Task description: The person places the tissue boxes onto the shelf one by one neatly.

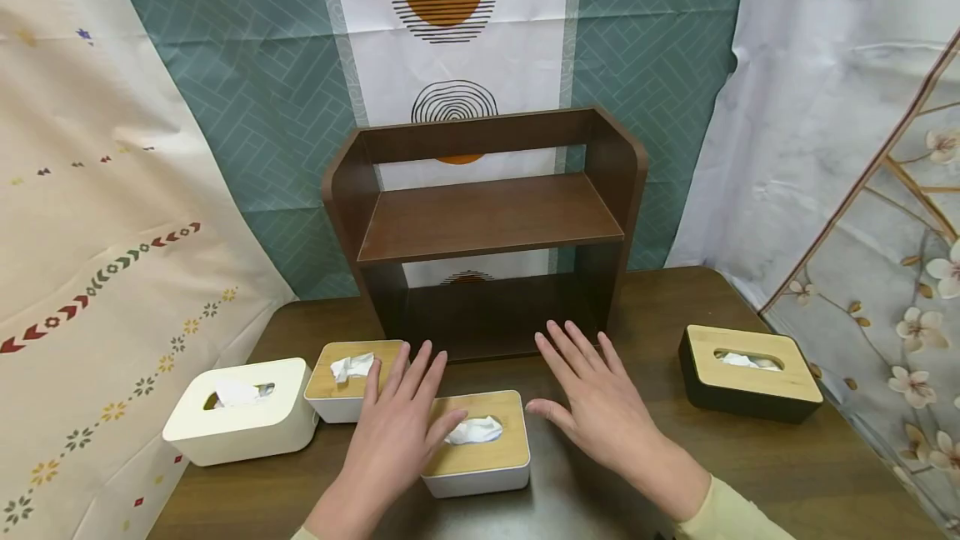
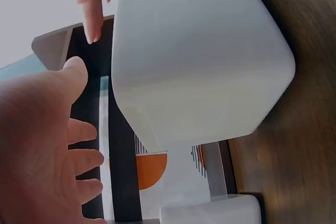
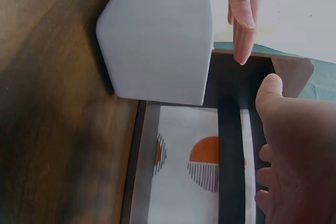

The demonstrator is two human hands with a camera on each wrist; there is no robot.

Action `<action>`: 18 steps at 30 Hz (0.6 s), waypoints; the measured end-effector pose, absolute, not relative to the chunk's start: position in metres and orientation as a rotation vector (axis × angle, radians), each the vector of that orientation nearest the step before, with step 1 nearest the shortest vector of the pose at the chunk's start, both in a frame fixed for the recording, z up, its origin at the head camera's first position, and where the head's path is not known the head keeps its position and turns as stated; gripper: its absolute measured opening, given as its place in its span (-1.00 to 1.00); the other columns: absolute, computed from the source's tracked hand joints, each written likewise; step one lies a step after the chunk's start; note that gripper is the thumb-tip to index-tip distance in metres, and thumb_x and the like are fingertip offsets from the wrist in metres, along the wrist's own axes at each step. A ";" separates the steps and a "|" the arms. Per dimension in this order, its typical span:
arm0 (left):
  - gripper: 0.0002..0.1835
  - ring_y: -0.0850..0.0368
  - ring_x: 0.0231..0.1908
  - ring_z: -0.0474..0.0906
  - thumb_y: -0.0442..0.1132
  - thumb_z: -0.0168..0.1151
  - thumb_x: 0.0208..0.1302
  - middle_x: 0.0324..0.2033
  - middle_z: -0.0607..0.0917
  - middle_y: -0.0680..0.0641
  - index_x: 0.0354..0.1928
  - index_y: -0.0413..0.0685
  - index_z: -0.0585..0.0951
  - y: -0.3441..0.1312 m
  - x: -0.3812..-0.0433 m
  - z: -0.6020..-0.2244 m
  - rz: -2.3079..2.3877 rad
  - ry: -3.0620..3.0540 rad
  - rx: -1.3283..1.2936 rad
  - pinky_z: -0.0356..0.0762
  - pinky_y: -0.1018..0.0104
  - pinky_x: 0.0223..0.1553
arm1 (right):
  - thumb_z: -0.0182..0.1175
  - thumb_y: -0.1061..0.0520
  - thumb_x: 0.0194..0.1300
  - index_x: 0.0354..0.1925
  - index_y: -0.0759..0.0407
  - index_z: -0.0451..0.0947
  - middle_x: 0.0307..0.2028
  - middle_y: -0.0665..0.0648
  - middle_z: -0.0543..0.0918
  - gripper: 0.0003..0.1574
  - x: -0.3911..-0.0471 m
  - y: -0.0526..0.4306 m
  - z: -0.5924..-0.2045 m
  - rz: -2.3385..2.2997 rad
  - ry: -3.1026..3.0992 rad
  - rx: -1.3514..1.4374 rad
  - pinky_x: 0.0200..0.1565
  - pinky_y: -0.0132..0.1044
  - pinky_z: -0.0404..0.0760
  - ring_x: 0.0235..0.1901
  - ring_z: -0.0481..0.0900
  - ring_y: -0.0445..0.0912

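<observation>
A white tissue box (image 1: 491, 465) with a light wooden lid and a tissue poking out stands on the table between my hands. My left hand (image 1: 393, 440) hovers with straight, spread fingers over its left side, the thumb overlapping the lid in the head view. To its right is my right hand (image 1: 600, 407), palm down and fingers spread, holding nothing. In the left wrist view, the white side of the box (image 2: 194, 72) fills the middle, apart from the fingers. The right wrist view also shows a gap between the right hand (image 3: 296, 150) and the box (image 3: 157, 40).
A dark brown two-tier shelf (image 1: 491, 219) stands at the back of the table. Left of my hands are a second wooden-lidded white tissue box (image 1: 333, 408) and an all-white one (image 1: 247, 432). A black tissue box (image 1: 750, 398) with a wooden lid sits at the right.
</observation>
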State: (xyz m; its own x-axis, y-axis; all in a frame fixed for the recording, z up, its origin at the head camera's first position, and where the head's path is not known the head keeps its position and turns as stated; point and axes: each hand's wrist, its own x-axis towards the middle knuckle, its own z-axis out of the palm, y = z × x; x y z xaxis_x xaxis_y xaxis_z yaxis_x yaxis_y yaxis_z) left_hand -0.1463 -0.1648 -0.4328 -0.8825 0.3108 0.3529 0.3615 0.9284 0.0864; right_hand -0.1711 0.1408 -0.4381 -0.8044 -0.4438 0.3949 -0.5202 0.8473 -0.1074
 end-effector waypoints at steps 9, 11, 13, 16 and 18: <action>-0.09 -0.27 0.70 0.06 0.41 0.24 0.52 0.67 0.34 -0.11 0.70 0.04 0.38 -0.170 -0.137 -0.435 -0.226 -2.763 -0.543 -0.10 -0.45 0.61 | 0.21 -0.52 0.52 0.76 0.04 0.17 0.77 0.10 0.07 0.17 -0.165 0.136 -0.443 0.289 -2.686 0.751 0.64 0.31 -0.03 0.73 0.01 0.14; -0.06 -0.27 0.70 0.06 0.42 0.27 0.49 0.67 0.34 -0.11 0.70 0.05 0.37 -0.171 -0.136 -0.435 -0.232 -2.775 -0.547 -0.11 -0.45 0.61 | 0.22 -0.51 0.52 0.76 0.03 0.18 0.77 0.10 0.08 0.17 -0.164 0.135 -0.444 0.291 -2.690 0.758 0.64 0.31 -0.02 0.73 0.02 0.14; -0.02 -0.26 0.70 0.06 0.45 0.29 0.45 0.67 0.34 -0.10 0.70 0.06 0.37 -0.172 -0.135 -0.435 -0.229 -2.788 -0.550 -0.12 -0.45 0.61 | 0.21 -0.52 0.52 0.76 0.03 0.19 0.76 0.09 0.08 0.16 -0.163 0.134 -0.445 0.291 -2.695 0.767 0.64 0.32 -0.01 0.73 0.02 0.14; 0.02 -0.25 0.70 0.07 0.48 0.32 0.40 0.67 0.35 -0.10 0.70 0.07 0.38 -0.173 -0.134 -0.435 -0.231 -2.810 -0.555 -0.14 -0.46 0.61 | 0.17 -0.53 0.53 0.76 0.03 0.19 0.76 0.10 0.10 0.15 -0.161 0.132 -0.447 0.302 -2.703 0.787 0.63 0.35 0.01 0.73 0.02 0.14; 0.04 -0.23 0.70 0.07 0.52 0.30 0.38 0.67 0.34 -0.08 0.70 0.08 0.38 -0.174 -0.133 -0.436 -0.231 -2.829 -0.557 -0.16 -0.46 0.61 | 0.14 -0.54 0.54 0.76 0.02 0.17 0.76 0.10 0.10 0.15 -0.160 0.131 -0.447 0.306 -2.715 0.801 0.63 0.35 0.00 0.73 0.01 0.13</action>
State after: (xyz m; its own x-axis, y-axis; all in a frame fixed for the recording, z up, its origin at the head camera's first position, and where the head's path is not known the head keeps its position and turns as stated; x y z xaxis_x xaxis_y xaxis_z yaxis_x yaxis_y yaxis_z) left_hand -0.1333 -0.1744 -0.4357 -0.8960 0.3513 0.2716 0.3908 0.9143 0.1066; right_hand -0.1601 0.1312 -0.4475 -0.8021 -0.4937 0.3359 -0.5561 0.8226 -0.1186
